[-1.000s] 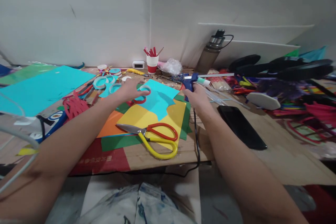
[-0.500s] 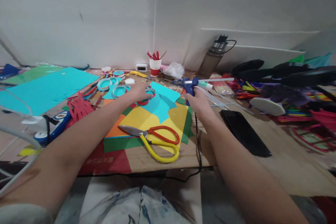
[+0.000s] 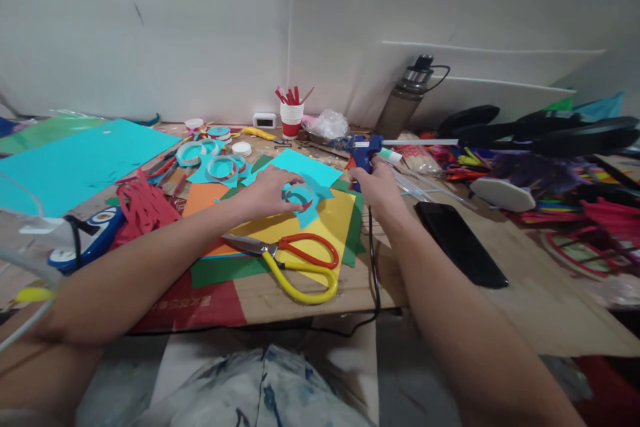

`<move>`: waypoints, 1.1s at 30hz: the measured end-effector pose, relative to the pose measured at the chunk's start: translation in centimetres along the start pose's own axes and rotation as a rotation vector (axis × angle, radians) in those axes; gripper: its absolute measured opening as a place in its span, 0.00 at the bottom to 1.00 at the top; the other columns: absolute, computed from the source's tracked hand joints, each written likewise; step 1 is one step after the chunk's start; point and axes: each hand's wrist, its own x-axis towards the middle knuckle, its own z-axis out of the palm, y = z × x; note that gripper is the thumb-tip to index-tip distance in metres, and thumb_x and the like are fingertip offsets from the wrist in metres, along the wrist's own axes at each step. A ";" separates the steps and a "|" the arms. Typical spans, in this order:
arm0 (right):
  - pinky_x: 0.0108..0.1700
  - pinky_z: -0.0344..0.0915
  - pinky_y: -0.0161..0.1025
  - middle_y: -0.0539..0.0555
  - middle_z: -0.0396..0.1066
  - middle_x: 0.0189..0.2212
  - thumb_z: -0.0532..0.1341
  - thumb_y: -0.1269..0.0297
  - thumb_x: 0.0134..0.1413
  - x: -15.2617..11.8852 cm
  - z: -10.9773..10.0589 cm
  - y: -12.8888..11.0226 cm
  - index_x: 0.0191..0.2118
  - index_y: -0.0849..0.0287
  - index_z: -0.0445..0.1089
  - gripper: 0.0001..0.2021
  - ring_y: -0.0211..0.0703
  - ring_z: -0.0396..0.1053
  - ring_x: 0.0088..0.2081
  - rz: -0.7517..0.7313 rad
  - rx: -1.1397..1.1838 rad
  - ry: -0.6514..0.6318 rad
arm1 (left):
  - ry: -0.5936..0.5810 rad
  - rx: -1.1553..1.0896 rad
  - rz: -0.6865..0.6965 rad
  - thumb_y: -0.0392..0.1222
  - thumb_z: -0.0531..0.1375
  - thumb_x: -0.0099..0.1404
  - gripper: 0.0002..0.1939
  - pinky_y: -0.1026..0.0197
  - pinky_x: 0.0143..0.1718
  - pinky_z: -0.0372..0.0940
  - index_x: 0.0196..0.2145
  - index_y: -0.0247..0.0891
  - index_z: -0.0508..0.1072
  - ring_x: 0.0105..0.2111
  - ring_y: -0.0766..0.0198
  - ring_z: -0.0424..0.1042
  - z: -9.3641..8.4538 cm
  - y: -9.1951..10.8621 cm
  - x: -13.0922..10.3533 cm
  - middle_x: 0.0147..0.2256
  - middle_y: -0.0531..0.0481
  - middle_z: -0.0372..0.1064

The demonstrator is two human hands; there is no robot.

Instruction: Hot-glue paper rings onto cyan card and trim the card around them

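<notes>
My left hand (image 3: 270, 192) has its fingers curled round a thin red-and-white paper ring (image 3: 311, 199). It holds the ring over a cut sheet of light blue paper (image 3: 313, 165). Beneath lie yellow paper (image 3: 336, 217) and green paper (image 3: 220, 273). My right hand (image 3: 384, 190) is wrapped round the handle of a blue glue gun (image 3: 367, 147), whose nozzle points left and whose white glue stick juts out to the right. Scissors (image 3: 270, 250) with one red and one yellow handle rest on the papers nearer me. More rings (image 3: 221, 167) sit on blue paper pieces at left.
A black phone (image 3: 460, 243) lies right of my right arm. The glue gun's black cord (image 3: 373, 260) hangs over the table edge. At the back stand a paper cup of pencils (image 3: 291, 120) and a grey bottle (image 3: 400, 107). Red paper strips (image 3: 145, 203) are piled at left.
My left hand has brought the paper ring towards me and a little to the right, off to the middle of the blue paper. My right hand keeps its grip on the glue gun.
</notes>
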 end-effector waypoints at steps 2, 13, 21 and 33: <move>0.33 0.66 0.41 0.46 0.70 0.28 0.61 0.64 0.44 0.1 0.0 0.1 0.37 0.53 0.65 0.10 0.40 0.68 0.26 0.009 0.042 -0.023 | -0.011 -0.005 -0.026 0.51 0.68 0.61 0.28 0.49 0.56 0.64 0.57 0.38 0.76 0.56 0.45 0.69 0.4 0.1 -0.5 0.53 0.42 0.76; 0.32 0.67 0.38 0.50 0.76 0.36 0.59 0.65 0.41 -0.5 0.5 -0.3 0.36 0.54 0.64 0.11 0.37 0.69 0.28 -0.024 0.117 -0.104 | 0.037 -0.114 -0.024 0.53 0.70 0.61 0.32 0.46 0.57 0.61 0.60 0.41 0.74 0.58 0.44 0.65 1.2 -1.1 -0.4 0.52 0.41 0.74; 0.28 0.61 0.38 0.45 0.66 0.22 0.58 0.63 0.41 -1.0 0.8 -1.0 0.33 0.54 0.63 0.09 0.37 0.63 0.23 -0.045 0.118 -0.173 | 0.072 -0.102 -0.001 0.53 0.67 0.65 0.28 0.45 0.61 0.54 0.59 0.40 0.74 0.61 0.45 0.62 2.5 -2.2 -0.3 0.56 0.40 0.72; 0.27 0.60 0.37 0.45 0.69 0.24 0.60 0.59 0.46 -1.2 0.7 -1.1 0.36 0.53 0.62 0.10 0.36 0.62 0.23 -0.047 0.135 -0.192 | 0.096 -0.153 -0.004 0.52 0.71 0.60 0.31 0.45 0.61 0.56 0.58 0.41 0.75 0.61 0.45 0.64 2.5 -2.3 -0.2 0.54 0.42 0.75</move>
